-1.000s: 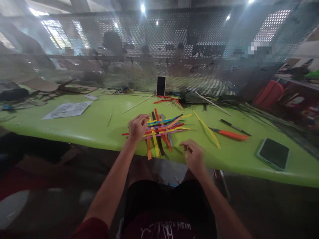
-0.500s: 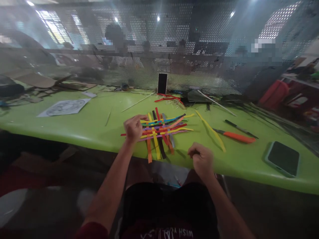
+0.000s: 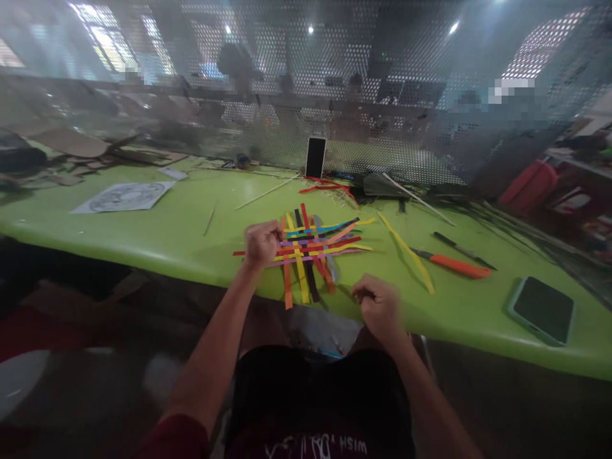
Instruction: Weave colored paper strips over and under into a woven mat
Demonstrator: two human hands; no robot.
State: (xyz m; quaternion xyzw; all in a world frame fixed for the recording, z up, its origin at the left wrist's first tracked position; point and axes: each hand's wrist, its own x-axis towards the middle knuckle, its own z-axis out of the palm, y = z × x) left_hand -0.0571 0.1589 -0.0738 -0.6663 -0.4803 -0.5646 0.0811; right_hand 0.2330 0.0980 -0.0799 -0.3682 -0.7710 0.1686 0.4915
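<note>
A loose lattice of woven coloured strips (image 3: 300, 245) lies on the green table, with orange, yellow, black and red lengths crossing purple, blue and other ones. At its left side my left hand (image 3: 262, 243) is closed, and the left ends of several crosswise strips disappear under or into its fingers. My right hand (image 3: 379, 303) hovers by the table's front edge, right of the weave and apart from it. Its fingers are curled closed; whether anything is in them is hidden.
A yellow strip (image 3: 408, 255), an orange-handled knife (image 3: 459, 266), a dark-handled blade (image 3: 461, 248) and a phone (image 3: 542, 310) lie to the right. Another phone (image 3: 315, 157) stands against the mesh screen behind red strips (image 3: 329, 187). Printed paper (image 3: 124, 196) lies left on the green table (image 3: 191, 248).
My right hand has shifted slightly left, toward the weave. My left hand has edged right along the strips' left side. The view has moved a little.
</note>
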